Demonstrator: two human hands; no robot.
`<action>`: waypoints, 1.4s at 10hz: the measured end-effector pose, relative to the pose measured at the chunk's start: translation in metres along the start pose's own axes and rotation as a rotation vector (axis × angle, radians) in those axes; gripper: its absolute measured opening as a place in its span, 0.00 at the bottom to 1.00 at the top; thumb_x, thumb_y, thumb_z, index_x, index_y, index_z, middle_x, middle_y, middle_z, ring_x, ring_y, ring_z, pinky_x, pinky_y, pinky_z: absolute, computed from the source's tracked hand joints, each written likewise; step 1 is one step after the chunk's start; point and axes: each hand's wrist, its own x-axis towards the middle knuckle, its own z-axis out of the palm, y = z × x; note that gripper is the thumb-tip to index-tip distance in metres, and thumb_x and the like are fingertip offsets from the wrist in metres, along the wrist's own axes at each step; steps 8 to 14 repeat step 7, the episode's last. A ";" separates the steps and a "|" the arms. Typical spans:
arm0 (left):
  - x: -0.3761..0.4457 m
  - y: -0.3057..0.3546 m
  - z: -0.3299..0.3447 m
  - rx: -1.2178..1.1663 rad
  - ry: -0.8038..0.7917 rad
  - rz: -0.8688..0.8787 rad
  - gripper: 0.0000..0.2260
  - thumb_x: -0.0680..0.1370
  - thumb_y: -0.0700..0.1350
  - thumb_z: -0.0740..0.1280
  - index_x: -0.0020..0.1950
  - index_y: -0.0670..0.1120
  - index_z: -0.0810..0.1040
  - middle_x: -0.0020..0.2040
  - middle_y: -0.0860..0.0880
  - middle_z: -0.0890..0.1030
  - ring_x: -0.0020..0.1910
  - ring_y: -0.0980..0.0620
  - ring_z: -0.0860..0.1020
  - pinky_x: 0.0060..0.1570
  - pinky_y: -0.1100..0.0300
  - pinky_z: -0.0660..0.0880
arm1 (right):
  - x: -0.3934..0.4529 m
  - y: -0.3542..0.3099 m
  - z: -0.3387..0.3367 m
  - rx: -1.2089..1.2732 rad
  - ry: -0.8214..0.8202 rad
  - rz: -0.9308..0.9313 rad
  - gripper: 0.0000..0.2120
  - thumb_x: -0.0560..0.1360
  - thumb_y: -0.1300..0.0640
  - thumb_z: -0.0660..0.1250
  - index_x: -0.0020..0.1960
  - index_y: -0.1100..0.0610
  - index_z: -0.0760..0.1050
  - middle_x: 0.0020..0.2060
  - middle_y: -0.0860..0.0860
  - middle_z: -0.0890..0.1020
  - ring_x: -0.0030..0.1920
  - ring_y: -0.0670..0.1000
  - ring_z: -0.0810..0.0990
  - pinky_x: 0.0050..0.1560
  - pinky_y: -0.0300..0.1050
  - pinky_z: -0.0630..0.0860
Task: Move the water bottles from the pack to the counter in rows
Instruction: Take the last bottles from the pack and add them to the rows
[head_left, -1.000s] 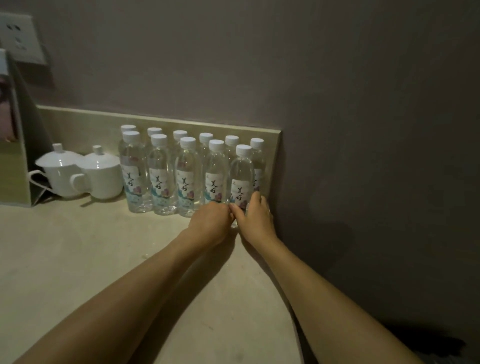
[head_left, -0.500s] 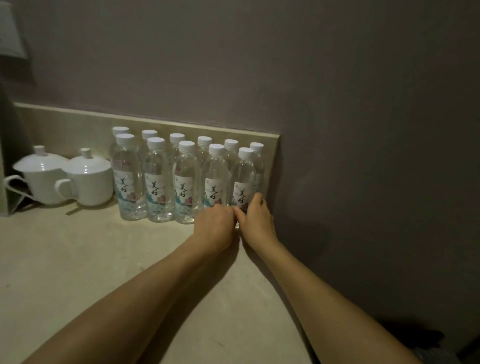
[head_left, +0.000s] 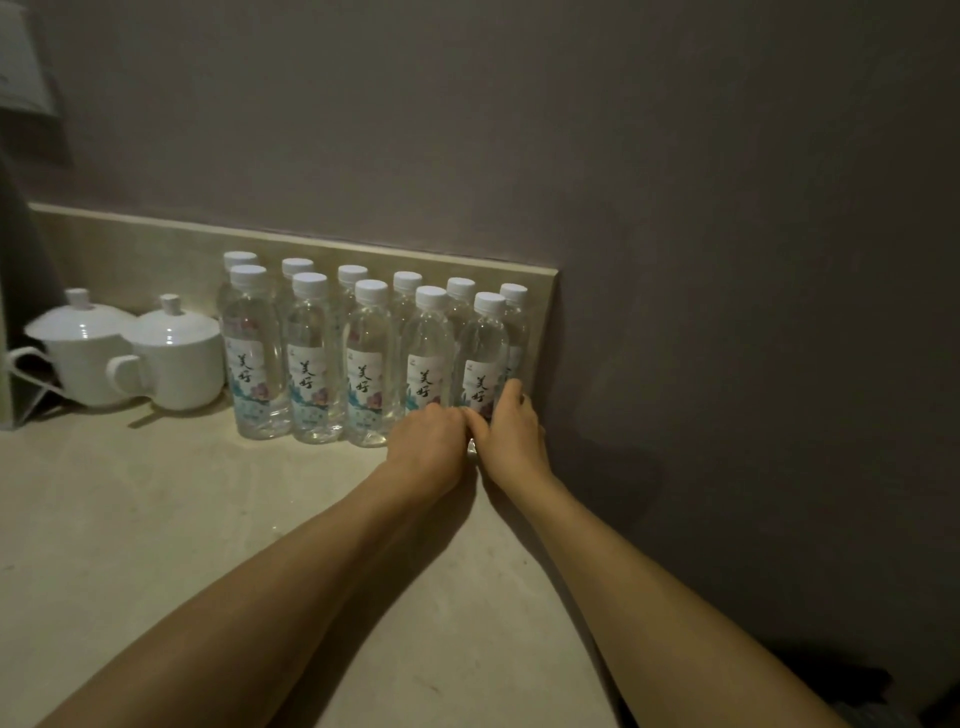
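Several clear water bottles with white caps and printed labels stand in two rows on the beige counter (head_left: 156, 519), against the low backsplash. My left hand (head_left: 426, 441) wraps the base of the fourth front-row bottle (head_left: 428, 358). Just to its right, my right hand (head_left: 511, 436) grips the base of the last front-row bottle (head_left: 483, 353), fingers curled round its right side. The two hands touch each other. Both bottles stand upright on the counter. The pack is out of view.
Two white lidded cups (head_left: 83, 358) (head_left: 176, 358) stand left of the bottles. The backsplash (head_left: 130, 249) ends at a grey wall (head_left: 727, 312), right beside the last bottles. A dark upright object (head_left: 15, 291) sits at the far left.
Both hands have stayed at the bases of the same two front bottles. Only the view has shifted a little, to the right and down.
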 end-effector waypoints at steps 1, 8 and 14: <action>-0.001 0.001 -0.002 -0.010 -0.004 0.004 0.09 0.78 0.43 0.65 0.57 0.46 0.79 0.54 0.43 0.80 0.53 0.42 0.80 0.49 0.52 0.76 | -0.001 -0.001 0.000 -0.018 -0.005 -0.003 0.26 0.78 0.46 0.64 0.67 0.62 0.62 0.64 0.61 0.73 0.63 0.65 0.74 0.56 0.54 0.72; -0.018 -0.022 -0.038 -0.514 -0.114 -0.035 0.14 0.80 0.51 0.63 0.51 0.42 0.82 0.42 0.47 0.83 0.39 0.50 0.83 0.47 0.52 0.81 | -0.021 -0.017 -0.012 0.104 0.060 0.147 0.26 0.79 0.49 0.64 0.70 0.63 0.62 0.66 0.60 0.66 0.62 0.62 0.74 0.53 0.50 0.73; -0.018 -0.022 -0.038 -0.514 -0.114 -0.035 0.14 0.80 0.51 0.63 0.51 0.42 0.82 0.42 0.47 0.83 0.39 0.50 0.83 0.47 0.52 0.81 | -0.021 -0.017 -0.012 0.104 0.060 0.147 0.26 0.79 0.49 0.64 0.70 0.63 0.62 0.66 0.60 0.66 0.62 0.62 0.74 0.53 0.50 0.73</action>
